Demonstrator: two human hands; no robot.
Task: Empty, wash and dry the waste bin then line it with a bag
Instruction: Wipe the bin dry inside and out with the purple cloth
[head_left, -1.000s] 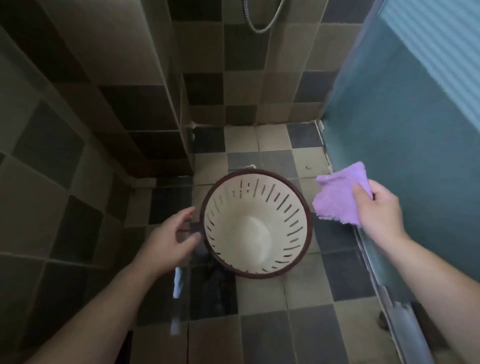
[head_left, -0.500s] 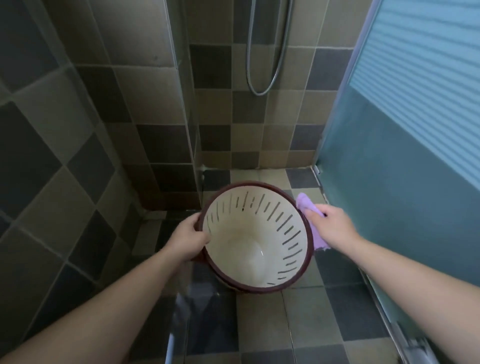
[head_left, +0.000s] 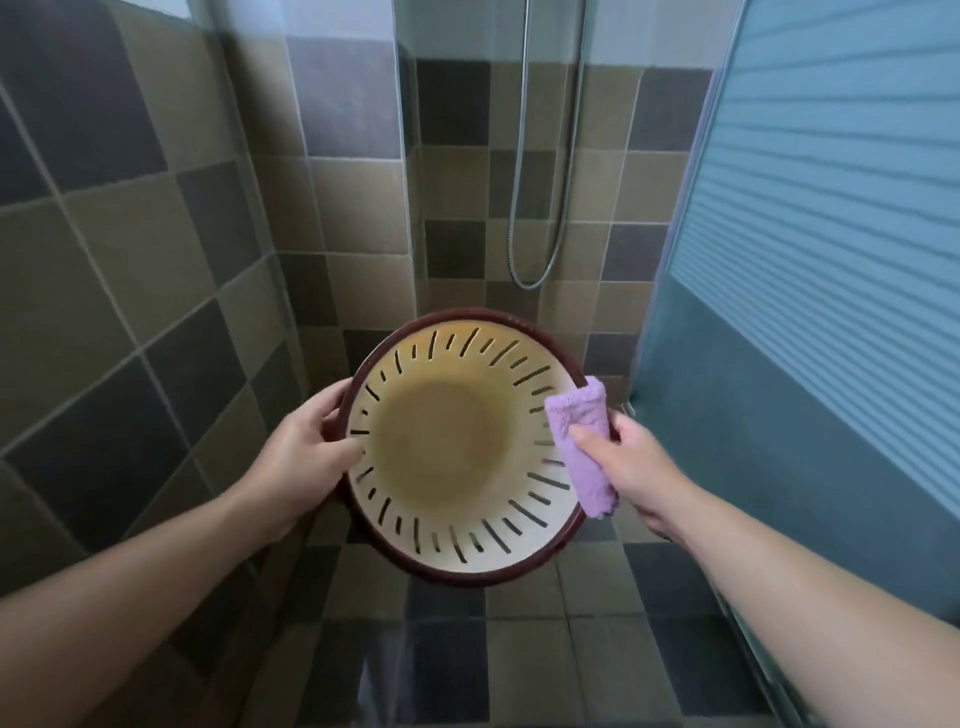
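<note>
Head view, waste bin (head_left: 441, 441): round bin with a cream slotted inner wall and a dark red-brown rim; its mouth is turned toward the camera, so the tan bottom shows in the middle; it is held up between both hands, above the tiled floor (head_left: 519, 649); nothing lies inside it.
Head view, left hand (head_left: 306, 457): grips the bin's left rim; thumb lies over the rim onto the inner wall, fingers curl behind the outer side; the forearm enters from the lower left.
Head view, right hand (head_left: 628, 462): at the bin's right rim; thumb presses a purple cloth (head_left: 584, 447) against the rim, fingers curl behind; whether the fingers also reach the bin's outer wall cannot be told; the forearm enters from the lower right.
Head view, purple cloth: folded, fluffy, draped over the right rim; its upper end lies on the inner wall over the slots, its lower end hangs past the rim.
Head view, shower hose (head_left: 540, 208): metal hose hanging in a loop on the far tiled wall (head_left: 457, 182), well above the bin.
Head view, glass door (head_left: 810, 260): blue-tinted panel with horizontal frosted stripes above and plain glass below; stands on the right, just beside the right hand.
Head view, left wall (head_left: 130, 234): tiles in brown, beige and dark grey, in a checkered pattern; the floor carries the same pattern.
</note>
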